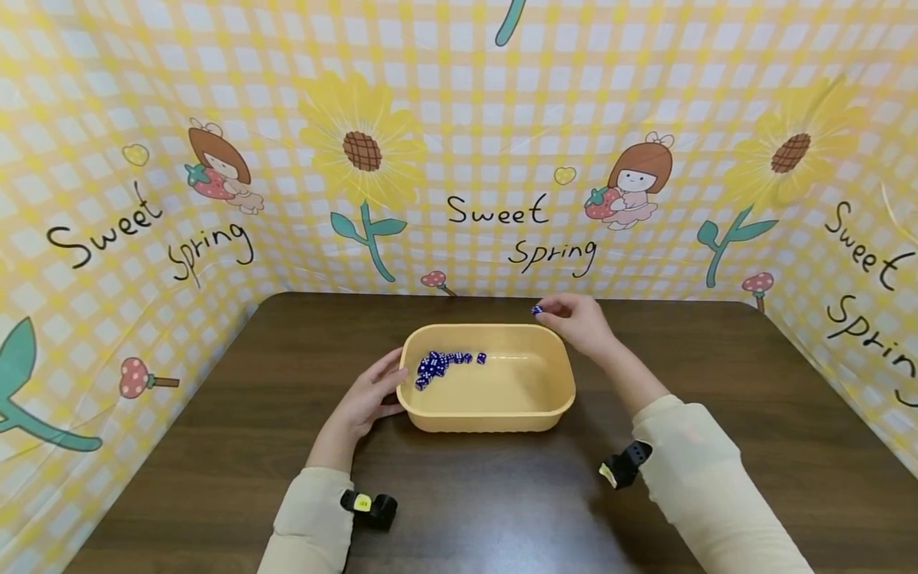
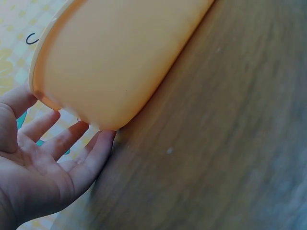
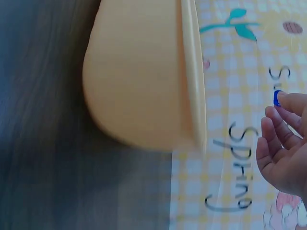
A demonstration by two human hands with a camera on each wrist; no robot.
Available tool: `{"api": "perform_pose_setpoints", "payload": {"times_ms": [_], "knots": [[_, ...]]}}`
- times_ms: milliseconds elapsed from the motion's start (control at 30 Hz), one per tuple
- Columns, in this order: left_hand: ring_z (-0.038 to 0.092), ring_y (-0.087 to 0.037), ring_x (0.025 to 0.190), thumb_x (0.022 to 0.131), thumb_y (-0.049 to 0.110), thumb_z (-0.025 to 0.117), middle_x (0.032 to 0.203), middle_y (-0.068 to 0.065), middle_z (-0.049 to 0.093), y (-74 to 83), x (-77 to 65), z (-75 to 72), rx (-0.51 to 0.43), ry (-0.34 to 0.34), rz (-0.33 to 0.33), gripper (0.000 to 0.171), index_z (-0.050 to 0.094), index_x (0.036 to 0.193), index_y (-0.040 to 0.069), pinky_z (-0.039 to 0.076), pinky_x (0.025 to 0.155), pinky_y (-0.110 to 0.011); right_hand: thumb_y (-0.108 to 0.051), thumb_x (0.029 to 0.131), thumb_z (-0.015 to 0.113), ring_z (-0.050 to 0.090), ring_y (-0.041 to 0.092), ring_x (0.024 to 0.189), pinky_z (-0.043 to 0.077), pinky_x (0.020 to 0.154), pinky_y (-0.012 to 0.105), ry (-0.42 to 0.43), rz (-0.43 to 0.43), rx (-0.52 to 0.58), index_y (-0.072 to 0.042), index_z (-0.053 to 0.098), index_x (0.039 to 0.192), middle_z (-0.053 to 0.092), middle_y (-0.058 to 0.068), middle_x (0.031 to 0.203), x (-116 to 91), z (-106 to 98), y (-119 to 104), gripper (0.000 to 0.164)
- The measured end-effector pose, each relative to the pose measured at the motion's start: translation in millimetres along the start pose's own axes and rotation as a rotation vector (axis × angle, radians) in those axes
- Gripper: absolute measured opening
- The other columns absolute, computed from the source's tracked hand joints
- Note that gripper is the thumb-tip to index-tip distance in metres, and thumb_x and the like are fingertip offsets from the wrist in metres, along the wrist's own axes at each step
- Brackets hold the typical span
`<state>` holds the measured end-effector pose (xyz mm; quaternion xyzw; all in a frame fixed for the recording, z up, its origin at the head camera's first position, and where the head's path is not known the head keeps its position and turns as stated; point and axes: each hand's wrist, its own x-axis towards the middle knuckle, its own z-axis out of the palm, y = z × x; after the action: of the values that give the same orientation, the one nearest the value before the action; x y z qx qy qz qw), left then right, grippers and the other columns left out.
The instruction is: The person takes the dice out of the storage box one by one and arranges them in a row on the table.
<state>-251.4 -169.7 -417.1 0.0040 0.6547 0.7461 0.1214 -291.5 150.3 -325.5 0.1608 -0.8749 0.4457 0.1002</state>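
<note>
A yellow plastic tub (image 1: 488,422) stands on the table. Several dark blue dice with white dots (image 1: 433,364) are clustered at its left end, with one die (image 1: 481,359) a little to their right. My left hand (image 1: 367,396) holds the tub's left end, a digit over the rim and other fingertips against the outer wall, as the left wrist view also shows. Above the tub's back right corner, my right hand (image 1: 579,320) pinches a blue die (image 1: 537,310) between thumb and finger. Its other fingers are loosely curled in the right wrist view.
The dark wooden table (image 1: 237,446) extends around the tub on all sides. A yellow checked cloth (image 1: 466,143) with flowers and lettering hangs behind it and along both sides. Each sleeved wrist carries a small black camera (image 1: 625,465).
</note>
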Motion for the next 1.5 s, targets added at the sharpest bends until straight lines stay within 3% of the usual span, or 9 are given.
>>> {"api": "perform_pose_setpoints", "payload": {"times_ms": [267, 567, 933, 1233, 1500], "knots": [[0.038, -0.032, 0.11, 0.087, 0.018, 0.052, 0.134, -0.013, 0.03, 1.9, 0.7, 0.8, -0.001, 0.001, -0.002, 0.054, 0.029, 0.135, 0.016, 0.041, 0.078, -0.047, -0.012, 0.079, 0.063, 0.052, 0.017, 0.067, 0.043, 0.058, 0.027, 0.06, 0.016, -0.048, -0.001, 0.063, 0.088, 0.061, 0.008, 0.078, -13, -22, 31, 0.015], [0.039, -0.031, 0.11, 0.087, 0.018, 0.053, 0.135, -0.011, 0.03, 2.5, 0.8, 1.6, -0.007, 0.003, -0.003, 0.054, 0.029, 0.135, 0.016, 0.041, 0.077, -0.047, -0.009, 0.079, 0.063, 0.051, 0.016, 0.065, 0.042, 0.055, 0.024, 0.069, 0.018, -0.046, 0.003, 0.062, 0.088, 0.061, 0.011, 0.078, -31, -22, 65, 0.015], [0.039, -0.032, 0.109, 0.088, 0.018, 0.051, 0.135, -0.012, 0.029, -1.8, -0.7, -0.7, -0.014, 0.002, 0.008, 0.052, 0.028, 0.135, 0.016, 0.042, 0.076, -0.047, -0.006, 0.077, 0.063, 0.052, 0.016, 0.065, 0.043, 0.055, 0.026, -0.006, 0.065, -0.02, 0.002, 0.063, 0.084, 0.061, 0.007, 0.074, -46, -4, 93, 0.011], [0.038, -0.032, 0.11, 0.088, 0.018, 0.051, 0.135, -0.013, 0.029, -0.3, -0.3, 0.1, 0.002, -0.001, 0.004, 0.052, 0.028, 0.135, 0.016, 0.042, 0.077, -0.046, -0.004, 0.076, 0.063, 0.054, 0.015, 0.065, 0.043, 0.058, 0.027, -0.101, 0.125, 0.006, 0.005, 0.062, 0.087, 0.062, 0.008, 0.074, -52, -1, 98, 0.015], [0.038, -0.032, 0.11, 0.087, 0.018, 0.051, 0.135, -0.013, 0.029, 0.0, -0.6, 1.0, 0.001, -0.003, 0.006, 0.053, 0.029, 0.135, 0.016, 0.042, 0.077, -0.046, -0.004, 0.075, 0.063, 0.053, 0.014, 0.066, 0.044, 0.06, 0.028, -0.14, 0.115, -0.01, 0.006, 0.062, 0.086, 0.062, 0.009, 0.077, -55, 0, 102, 0.015]]}}
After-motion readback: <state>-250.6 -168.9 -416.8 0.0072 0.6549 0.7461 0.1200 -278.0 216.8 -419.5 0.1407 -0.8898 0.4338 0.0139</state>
